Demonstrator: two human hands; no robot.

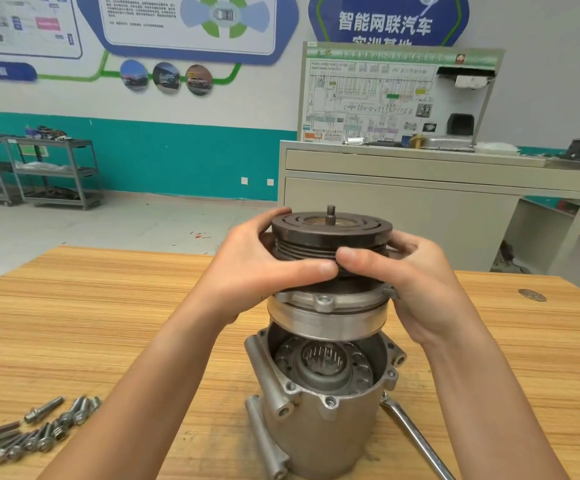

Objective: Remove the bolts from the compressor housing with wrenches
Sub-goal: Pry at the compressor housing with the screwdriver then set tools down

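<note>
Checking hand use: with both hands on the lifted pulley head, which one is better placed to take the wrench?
Right, likely. The wrench lies on the table right of the housing, below the right hand; the left hand is across the housing. Both grip the pulley head, which must go down first.

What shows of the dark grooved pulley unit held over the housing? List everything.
The dark round grooved metal pulley unit has a short shaft stub at its top centre and sits on a silver cast cover with bolt ears and a machined ring below. It is held above the open silver cylindrical compressor housing; its near edge is clear of the rim. The left hand and right hand grip its sides, thumbs meeting in front.
</note>
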